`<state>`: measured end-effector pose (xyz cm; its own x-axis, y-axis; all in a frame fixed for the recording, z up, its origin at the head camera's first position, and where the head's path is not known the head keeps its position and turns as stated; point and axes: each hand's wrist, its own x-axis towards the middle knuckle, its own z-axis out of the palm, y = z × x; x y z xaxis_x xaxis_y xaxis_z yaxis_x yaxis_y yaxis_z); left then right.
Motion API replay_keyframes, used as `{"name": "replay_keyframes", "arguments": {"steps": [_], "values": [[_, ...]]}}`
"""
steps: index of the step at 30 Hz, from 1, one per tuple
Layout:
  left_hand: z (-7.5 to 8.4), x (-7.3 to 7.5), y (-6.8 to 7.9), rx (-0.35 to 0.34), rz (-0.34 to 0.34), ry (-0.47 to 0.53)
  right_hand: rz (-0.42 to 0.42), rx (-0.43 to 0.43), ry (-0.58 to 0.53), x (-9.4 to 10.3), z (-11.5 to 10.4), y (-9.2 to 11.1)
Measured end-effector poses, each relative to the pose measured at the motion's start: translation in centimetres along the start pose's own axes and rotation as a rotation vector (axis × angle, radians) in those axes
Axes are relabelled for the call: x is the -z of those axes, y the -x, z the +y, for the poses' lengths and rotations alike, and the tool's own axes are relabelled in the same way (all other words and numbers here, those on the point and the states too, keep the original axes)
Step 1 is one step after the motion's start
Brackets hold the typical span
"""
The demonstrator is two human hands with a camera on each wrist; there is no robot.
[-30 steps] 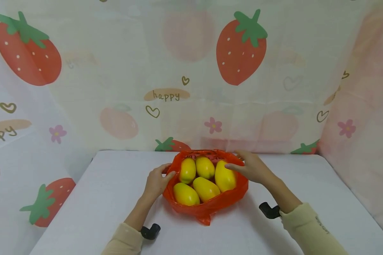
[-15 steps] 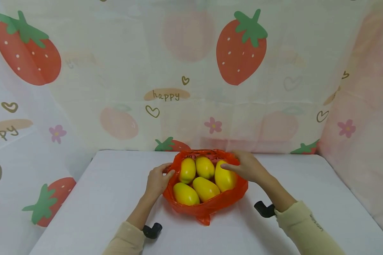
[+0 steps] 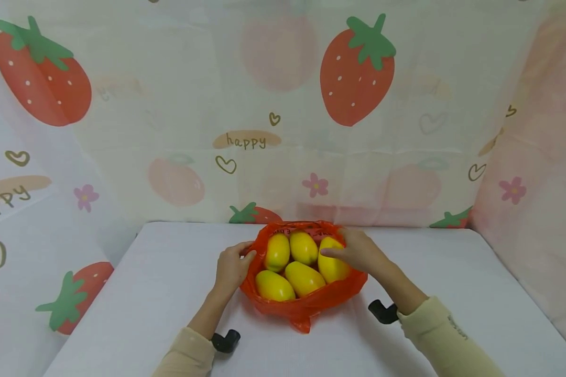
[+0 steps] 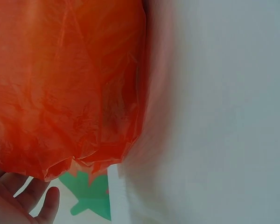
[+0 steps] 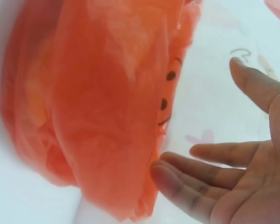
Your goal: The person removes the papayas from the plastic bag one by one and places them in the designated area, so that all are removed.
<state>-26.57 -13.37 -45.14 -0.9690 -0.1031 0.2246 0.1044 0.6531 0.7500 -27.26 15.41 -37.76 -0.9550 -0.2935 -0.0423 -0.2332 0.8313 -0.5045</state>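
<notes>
A red plastic bag (image 3: 330,298) stands with its mouth wide on the white table, holding several yellow mangoes (image 3: 304,280). On its left side my left hand (image 3: 231,267) holds the rim, the thumb at the mouth and the fingers outside. In the left wrist view, the loose fingers (image 4: 49,205) show just under the bag's edge. My right hand (image 3: 360,251) reaches over the right rim, with its thumb in front of the rightmost mango (image 3: 332,267). The right wrist view shows its fingers (image 5: 182,189) spread, fingertips right at the bag, with nothing in the palm.
The white table (image 3: 179,293) ends at a cloth backdrop (image 3: 188,104) printed with strawberries, just behind the bag. Black curved pieces (image 3: 226,341) stick out at both wrists, close over the tabletop.
My right hand has moved left and slightly inward over the bag's mouth, its thumb now further across the right mango. The left hand and the bag have hardly moved.
</notes>
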Motion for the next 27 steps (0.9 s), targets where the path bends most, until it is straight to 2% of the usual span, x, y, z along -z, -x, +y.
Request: {"name": "replay_keyframes", "arguments": {"steps": [9,16,23,27], "values": [[0.1,0.1,0.2,0.007,-0.008,0.017,-0.04,-0.12,0.102,-1.3,-0.8,-0.4],[-0.1,0.0,0.2,0.005,-0.007,0.035,-0.032,-0.138,0.183,-2.3,-1.1,-0.6],[-0.2,0.0,0.2,0.008,-0.001,0.042,-0.042,-0.196,0.23,-3.1,-1.2,-1.1],[-0.2,0.0,0.1,0.007,-0.004,0.043,-0.037,-0.192,0.28,-3.4,-1.1,-1.4]]}}
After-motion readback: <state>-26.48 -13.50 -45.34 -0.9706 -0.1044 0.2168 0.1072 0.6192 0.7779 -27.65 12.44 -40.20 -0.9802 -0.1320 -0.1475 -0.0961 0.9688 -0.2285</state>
